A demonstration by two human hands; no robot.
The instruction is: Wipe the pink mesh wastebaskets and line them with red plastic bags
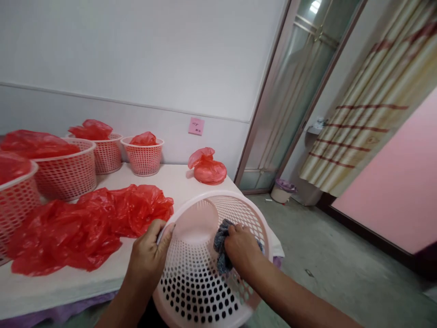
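Head camera: a person tilts a pink perforated basket [205, 273] over the near right corner of a white-covered table [177, 180], its open mouth turned toward the camera. The left hand [150, 255] clamps the basket's left rim, thumb inside. The right hand [241, 246] reaches into the basket and presses a bunched grey cloth [221, 248] against the inner wall, fingers clenched around it.

Four more pink baskets stand along the table's left and far side, the far one [143, 157] nearest the wall; each holds red plastic. A large heap of loose red bags [88, 223] lies just left of the held basket, touching the left hand's side of the rim. One tied red bag [206, 168] sits alone at the far right edge.

Right of the table, the concrete floor [324, 255] lies open toward a glass door [293, 86] and a striped curtain [372, 105].
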